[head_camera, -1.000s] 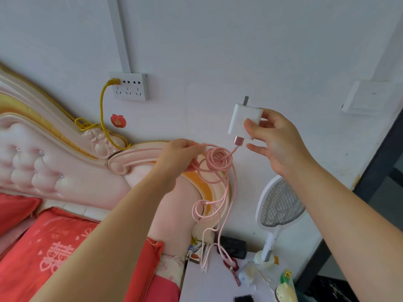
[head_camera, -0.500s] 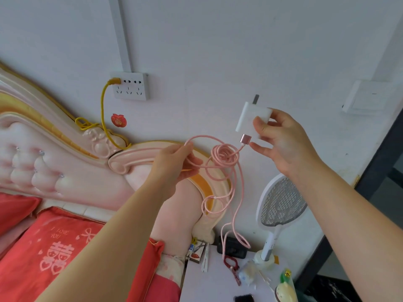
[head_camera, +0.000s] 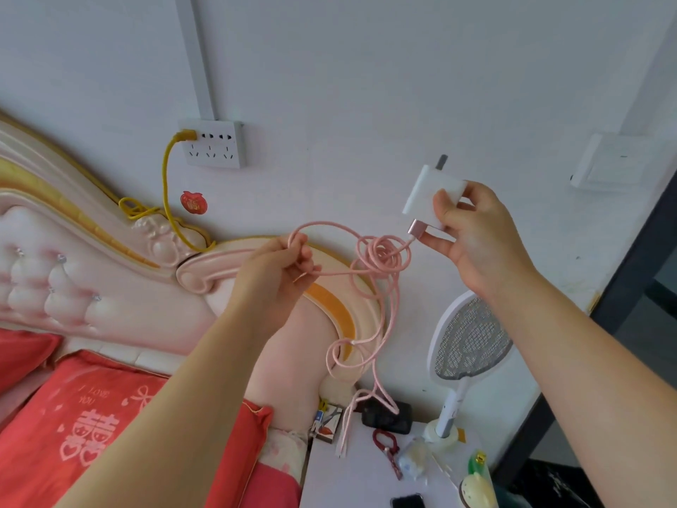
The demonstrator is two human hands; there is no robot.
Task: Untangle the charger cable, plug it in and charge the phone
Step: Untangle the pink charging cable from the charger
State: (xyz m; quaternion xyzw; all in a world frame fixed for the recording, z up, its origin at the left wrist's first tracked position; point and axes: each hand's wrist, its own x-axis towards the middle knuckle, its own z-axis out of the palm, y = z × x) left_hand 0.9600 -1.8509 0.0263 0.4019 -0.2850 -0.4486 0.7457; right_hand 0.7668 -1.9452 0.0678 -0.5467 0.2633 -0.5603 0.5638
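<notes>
Two bare hands (head_camera: pixel 273 273) (head_camera: pixel 480 240) on long, bare forearms, uncovered as far as visible.

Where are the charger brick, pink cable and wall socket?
charger brick (head_camera: pixel 425 192), head view, white face left of the thumb.
pink cable (head_camera: pixel 383 249), head view, tangled coil below the plug end.
wall socket (head_camera: pixel 214 144), head view, middle of the faceplate.

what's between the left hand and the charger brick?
Head view: only the pink cable. It runs from the left hand, through a tangled coil, to its plug in the white charger brick, which the right hand holds.
</notes>
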